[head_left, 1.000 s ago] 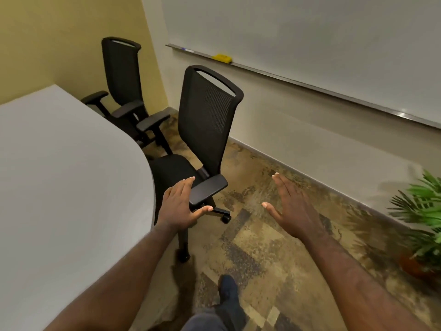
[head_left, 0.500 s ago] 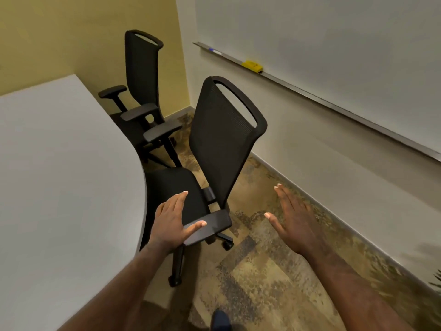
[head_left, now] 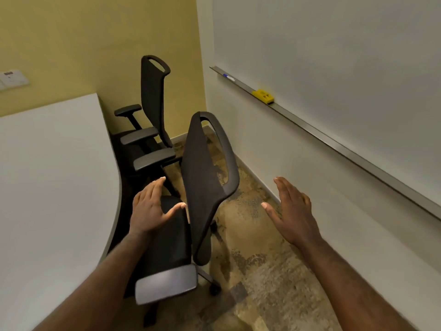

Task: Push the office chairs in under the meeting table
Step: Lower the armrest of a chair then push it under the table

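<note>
We are reaching both empty, spread hands, left hand and right hand, toward the near mesh-back chair at frame centre, needing to grip its backrest and roll it under the meeting table at left.

this is a small office meeting room. a large white table with a curved edge fills the left side, and 2 black mesh-backed office chairs on castors stand at it. a long whiteboard covers the right wall, its tray holding a marker and a yellow eraser. patterned carpet tiles cover the floor, and a switch plate sits on the yellow wall.
</note>
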